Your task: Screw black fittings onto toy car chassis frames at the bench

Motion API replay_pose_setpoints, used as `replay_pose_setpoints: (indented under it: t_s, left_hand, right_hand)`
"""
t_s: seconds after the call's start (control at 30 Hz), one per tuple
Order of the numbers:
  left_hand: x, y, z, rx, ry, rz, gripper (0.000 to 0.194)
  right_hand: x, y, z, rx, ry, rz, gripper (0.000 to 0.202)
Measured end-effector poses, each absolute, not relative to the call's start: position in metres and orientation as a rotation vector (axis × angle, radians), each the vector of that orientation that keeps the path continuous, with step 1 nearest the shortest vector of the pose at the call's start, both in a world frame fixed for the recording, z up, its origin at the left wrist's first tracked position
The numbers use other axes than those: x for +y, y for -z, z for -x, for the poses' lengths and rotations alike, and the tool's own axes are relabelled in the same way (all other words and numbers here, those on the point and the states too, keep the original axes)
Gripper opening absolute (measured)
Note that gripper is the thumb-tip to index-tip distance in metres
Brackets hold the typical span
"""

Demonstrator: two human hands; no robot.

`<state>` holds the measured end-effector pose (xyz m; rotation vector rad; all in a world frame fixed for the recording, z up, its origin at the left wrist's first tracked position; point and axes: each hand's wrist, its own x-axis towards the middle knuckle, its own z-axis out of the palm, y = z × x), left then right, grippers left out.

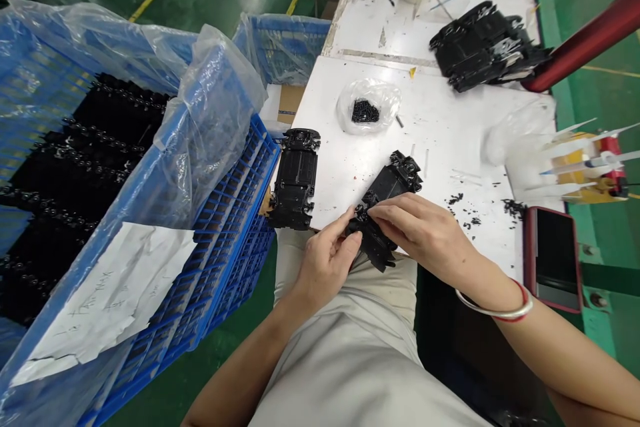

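Head view: at the near edge of the table (pixel 445 140), the left hand (pixel 326 259) pinches the slanting black plastic chassis (pixel 389 185) by its side, while the palm-down right hand (pixel 434 235) presses bunched fingers together over its middle, hiding anything between them.

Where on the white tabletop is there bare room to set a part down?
The white tabletop is mostly bare between the clear bag and the piled black parts. Another gap, lightly littered, lies between the left black part and the held black part. Crowded: the right edge, with black scraps, phone and white nozzles.
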<state>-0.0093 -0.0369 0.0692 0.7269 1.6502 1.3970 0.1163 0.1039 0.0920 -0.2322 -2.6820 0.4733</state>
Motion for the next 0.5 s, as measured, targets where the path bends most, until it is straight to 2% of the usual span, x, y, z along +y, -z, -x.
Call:
replay_pose_setpoints:
  t_s: [0.3, 0.5]
  left_hand:
    - [-0.035, -0.0759, 0.0086, 1.713, -1.279, -0.872, 0.047]
    - [-0.0332, -0.0759, 0.0092, 1.688, -1.299, -0.852, 0.047]
  right_hand:
    - [0.1031, -0.0935, -0.1164, -2.695, -0.156, 0.113, 0.007]
    - [0.1068, -0.0943, -0.1182, -2.711, -0.033, 0.037, 0.011]
